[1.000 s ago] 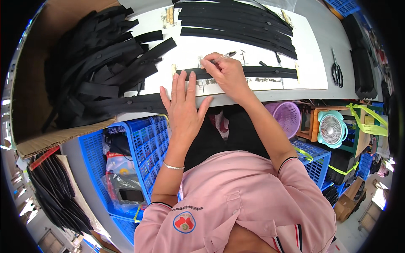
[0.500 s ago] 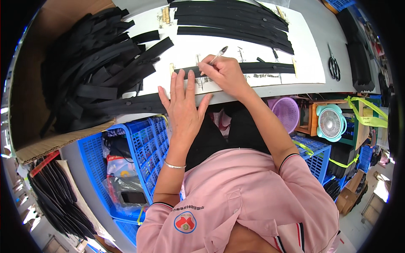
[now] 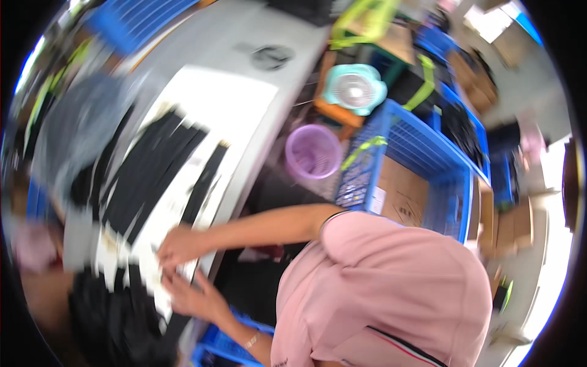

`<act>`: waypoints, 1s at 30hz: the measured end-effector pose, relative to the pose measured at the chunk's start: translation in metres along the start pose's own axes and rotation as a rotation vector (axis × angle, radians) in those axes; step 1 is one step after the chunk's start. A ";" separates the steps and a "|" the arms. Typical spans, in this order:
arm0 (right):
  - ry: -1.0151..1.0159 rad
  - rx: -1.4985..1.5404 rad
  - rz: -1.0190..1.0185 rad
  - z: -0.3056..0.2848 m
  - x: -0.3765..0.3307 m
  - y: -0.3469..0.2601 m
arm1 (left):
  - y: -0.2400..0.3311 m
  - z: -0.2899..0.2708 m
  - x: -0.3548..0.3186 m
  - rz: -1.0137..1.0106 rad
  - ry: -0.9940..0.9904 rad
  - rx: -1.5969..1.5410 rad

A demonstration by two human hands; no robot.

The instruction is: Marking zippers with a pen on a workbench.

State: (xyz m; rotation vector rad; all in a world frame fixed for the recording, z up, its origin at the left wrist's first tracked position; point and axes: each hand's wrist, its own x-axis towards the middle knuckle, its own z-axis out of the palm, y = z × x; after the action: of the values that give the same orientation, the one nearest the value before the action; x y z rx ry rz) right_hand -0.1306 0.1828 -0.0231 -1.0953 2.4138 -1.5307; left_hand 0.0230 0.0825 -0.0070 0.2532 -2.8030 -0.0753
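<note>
Table, grey, flat [image 3: 214, 43], bears white rect. board [image 3: 235, 101]; open blue plastic crate [image 3: 443, 196] off its near edge. Black fabric pile [image 3: 116, 318] at L end, black strip bundle [image 3: 153, 165] mid-board. Round purple plastic basket [image 3: 299, 147] & turquoise round-grilled fan [image 3: 354, 90] btwn table & crate. Single black fabric strip [image 3: 205, 183] reaches R hand [image 3: 183, 246]: fingers curled, can't tell if gripping (blur). L hand [image 3: 199, 298] open over board. Black scissors [image 3: 272, 57] past board's far end. R forearm [image 3: 263, 227] crosses table's near edge; bare white btwn bundle & strip.

The pink shirt [image 3: 391, 287] has a dark-trimmed sleeve [image 3: 350, 235].
</note>
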 end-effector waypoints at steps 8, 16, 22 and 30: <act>0.356 -0.279 -0.379 -0.026 -0.036 0.010 | -0.012 0.008 -0.005 0.010 -0.026 0.080; 0.524 -0.335 -0.310 -0.086 -0.063 0.036 | -0.010 -0.013 -0.009 0.036 -0.038 -0.139; 0.531 -0.308 -0.303 -0.087 -0.064 0.040 | -0.012 -0.003 -0.004 0.044 -0.030 -0.106; 0.540 -0.279 -0.324 -0.081 -0.060 0.039 | 0.034 0.025 0.056 0.196 0.138 -0.691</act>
State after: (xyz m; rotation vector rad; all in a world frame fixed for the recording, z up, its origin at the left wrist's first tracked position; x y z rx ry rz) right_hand -0.1406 0.2898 -0.0319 -1.3157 3.0008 -1.8203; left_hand -0.0433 0.1063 -0.0105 -0.1753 -2.4666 -0.9121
